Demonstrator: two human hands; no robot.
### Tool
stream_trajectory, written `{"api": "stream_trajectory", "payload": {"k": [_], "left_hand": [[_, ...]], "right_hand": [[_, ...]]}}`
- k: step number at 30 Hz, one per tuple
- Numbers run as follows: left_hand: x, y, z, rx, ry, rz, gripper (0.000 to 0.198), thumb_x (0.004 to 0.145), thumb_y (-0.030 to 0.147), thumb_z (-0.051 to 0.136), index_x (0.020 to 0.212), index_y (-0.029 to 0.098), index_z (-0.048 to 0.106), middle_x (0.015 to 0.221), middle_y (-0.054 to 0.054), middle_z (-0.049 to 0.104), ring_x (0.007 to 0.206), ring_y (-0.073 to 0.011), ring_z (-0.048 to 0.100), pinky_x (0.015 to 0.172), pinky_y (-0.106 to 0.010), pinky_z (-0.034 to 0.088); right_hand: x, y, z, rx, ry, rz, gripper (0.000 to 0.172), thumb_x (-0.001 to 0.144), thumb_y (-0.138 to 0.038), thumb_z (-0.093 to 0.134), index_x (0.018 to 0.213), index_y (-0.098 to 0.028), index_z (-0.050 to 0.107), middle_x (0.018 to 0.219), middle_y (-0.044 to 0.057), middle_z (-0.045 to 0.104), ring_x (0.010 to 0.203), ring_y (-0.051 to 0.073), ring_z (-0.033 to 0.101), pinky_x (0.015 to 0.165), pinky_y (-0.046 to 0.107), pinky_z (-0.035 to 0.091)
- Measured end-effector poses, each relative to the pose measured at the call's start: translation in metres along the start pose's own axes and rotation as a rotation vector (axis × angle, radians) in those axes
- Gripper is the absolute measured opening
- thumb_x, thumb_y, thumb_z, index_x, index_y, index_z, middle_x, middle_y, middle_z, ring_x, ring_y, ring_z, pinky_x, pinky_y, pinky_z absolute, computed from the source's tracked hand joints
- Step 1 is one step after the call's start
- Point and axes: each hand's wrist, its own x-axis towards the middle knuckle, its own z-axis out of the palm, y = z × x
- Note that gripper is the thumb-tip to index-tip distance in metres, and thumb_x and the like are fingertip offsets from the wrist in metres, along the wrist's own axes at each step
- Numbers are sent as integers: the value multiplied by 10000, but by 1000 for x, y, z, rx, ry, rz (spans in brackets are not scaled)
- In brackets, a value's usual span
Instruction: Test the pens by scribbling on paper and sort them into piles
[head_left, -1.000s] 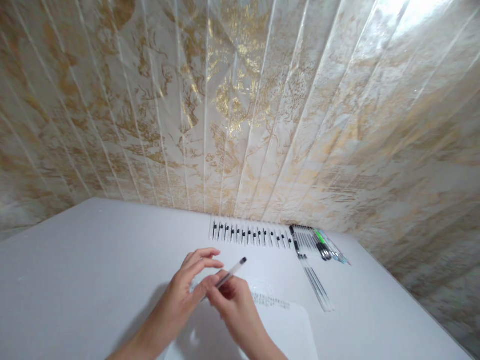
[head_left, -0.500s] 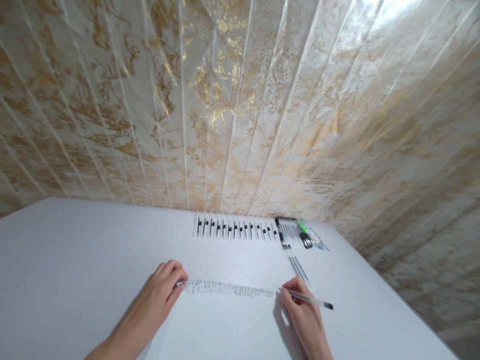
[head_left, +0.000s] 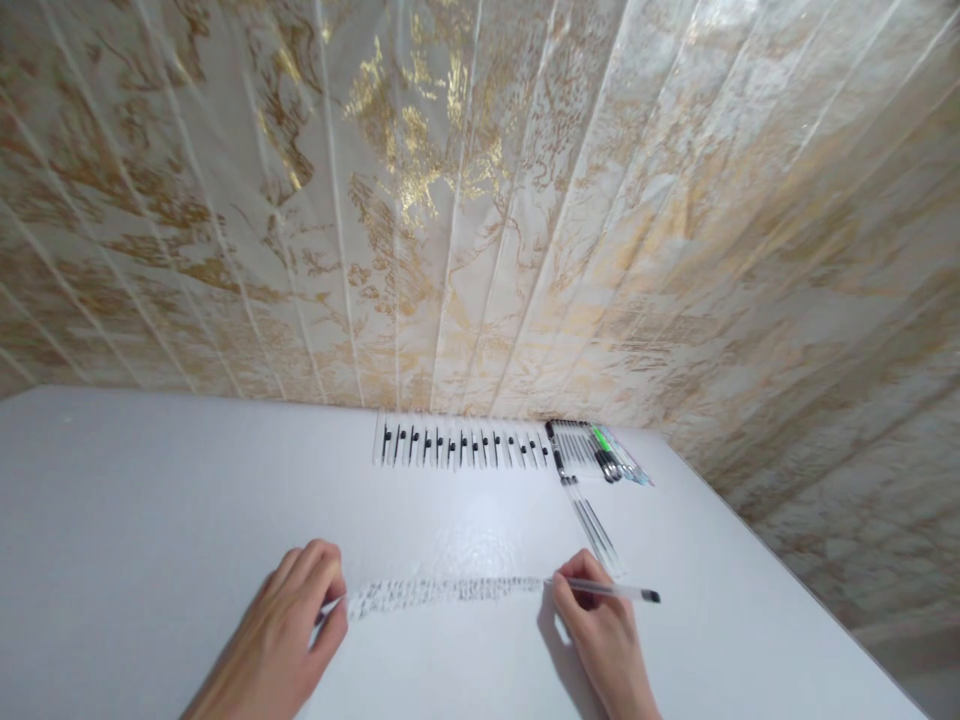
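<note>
A white sheet of paper (head_left: pixel 442 650) lies on the table in front of me, with rows of small dark handwriting (head_left: pixel 450 590) across its top. My left hand (head_left: pixel 292 620) is closed at the sheet's upper left, its thumb and fingers pinching the paper's edge. Between the fingers of my right hand (head_left: pixel 600 630) is a clear pen (head_left: pixel 619 588) with a black end, slanting out to the right. Its tip meets the paper at the right end of the writing.
A row of clear pens or refills with black parts (head_left: pixel 465 448) lies along the table's back. To its right are black pens (head_left: pixel 577 455), a green marker (head_left: pixel 601 440) and pale pens (head_left: pixel 630 465). Several slim pens (head_left: pixel 592 525) lie beyond my right hand. A gold-patterned curtain (head_left: pixel 450 250) hangs behind.
The view has shifted slightly. My left hand appears lower and further left, and the paper's left end has come with it. The pen stays in my right hand, its tip slightly further left.
</note>
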Motion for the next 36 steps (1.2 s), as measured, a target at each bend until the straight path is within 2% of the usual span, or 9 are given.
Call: {"api": "stream_trajectory", "payload": {"k": [15, 19, 22, 24, 26, 28, 32, 36], "left_hand": [[0, -2, 2, -30, 9, 1, 135, 828, 148, 409, 741, 246, 376, 791, 2, 491, 726, -204, 502, 614, -293, 432], [4, 0, -5, -70, 17, 4, 141, 863, 201, 422, 727, 241, 424, 776, 3, 515, 725, -200, 521, 614, -280, 453], [6, 1, -16, -122, -32, 16, 177, 917, 283, 443, 755, 246, 502, 789, 7, 562, 750, -199, 561, 658, -273, 476], [5, 0, -22, -143, -44, 42, 162, 936, 298, 436, 836, 263, 559, 826, 9, 601, 787, -199, 593, 701, -263, 490], [1, -4, -25, -133, -5, 51, 168, 944, 290, 418, 935, 281, 586, 893, 3, 630, 841, -201, 615, 746, -260, 498], [-3, -10, -25, -91, 51, 55, 176, 939, 312, 432, 980, 288, 602, 935, -8, 645, 863, -210, 628, 766, -269, 506], [-8, -19, -27, 4, 85, 80, 140, 894, 320, 508, 943, 287, 635, 847, -4, 674, 771, -223, 661, 686, -281, 538], [-10, -16, -42, 32, 30, -21, 115, 867, 283, 516, 836, 262, 625, 773, -1, 670, 691, -221, 665, 620, -285, 539]], "right_hand": [[0, -2, 1, 24, -8, 12, 198, 759, -227, 537, 601, -228, 418, 539, -61, 363, 533, 125, 350, 513, 251, 306], [1, -3, 1, 53, 18, -4, 196, 736, -217, 548, 588, -230, 420, 536, -59, 371, 529, 127, 357, 503, 250, 312], [2, -2, 0, 70, 39, 27, 193, 725, -220, 561, 582, -229, 433, 522, -59, 385, 510, 125, 364, 487, 248, 314], [3, 0, -2, 93, 46, 108, 193, 747, -266, 573, 598, -229, 456, 480, -65, 396, 463, 121, 366, 458, 246, 309], [4, 3, -4, 133, 37, 168, 202, 776, -352, 588, 644, -223, 507, 457, -65, 427, 425, 123, 386, 439, 246, 318], [5, 5, -5, 183, 24, 167, 246, 780, -442, 608, 711, -210, 564, 477, -54, 469, 423, 132, 421, 441, 252, 342], [4, -2, -5, 231, 5, 156, 358, 742, -551, 645, 807, -198, 637, 493, -50, 462, 427, 138, 408, 422, 253, 325], [-6, -30, -1, 270, -54, 62, 328, 763, -546, 637, 808, -224, 682, 539, -28, 489, 487, 153, 431, 464, 258, 357]]}}
